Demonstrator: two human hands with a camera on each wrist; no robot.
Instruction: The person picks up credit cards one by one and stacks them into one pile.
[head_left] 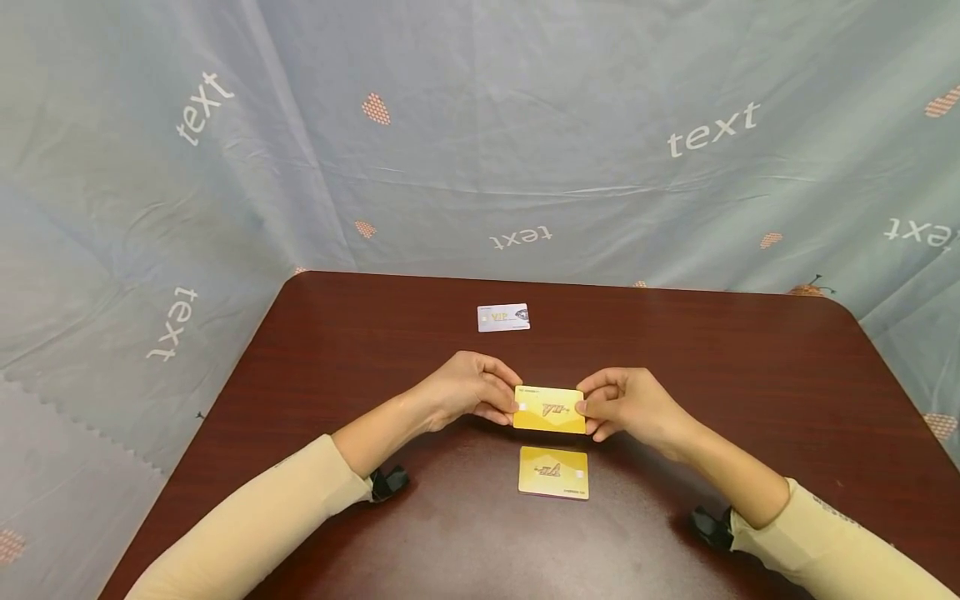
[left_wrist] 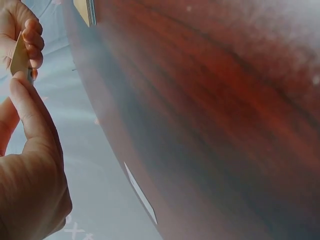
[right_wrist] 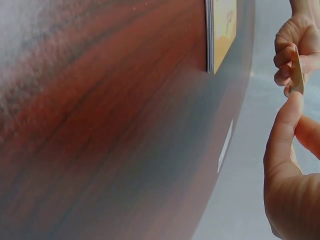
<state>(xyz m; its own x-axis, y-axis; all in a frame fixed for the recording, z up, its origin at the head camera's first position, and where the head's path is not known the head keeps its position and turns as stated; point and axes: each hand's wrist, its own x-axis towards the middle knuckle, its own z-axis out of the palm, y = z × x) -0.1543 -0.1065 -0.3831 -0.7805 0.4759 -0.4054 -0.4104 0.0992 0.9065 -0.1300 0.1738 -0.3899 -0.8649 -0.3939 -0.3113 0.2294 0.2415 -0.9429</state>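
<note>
A yellow VIP card is raised above the table between both hands. My left hand pinches its left edge, and my right hand pinches its right edge with the thumb on the face. Nearer to me lies a stack of yellow cards; the right wrist view shows the layered edges of this stack. Farther back, a silver-white VIP card lies flat on the table. In the left wrist view the held card appears nearly edge-on, partly covered by fingers.
The dark reddish-brown table has rounded far corners. A grey-blue curtain with printed words and hearts hangs behind it and along the left side. Black straps are seen by both forearms.
</note>
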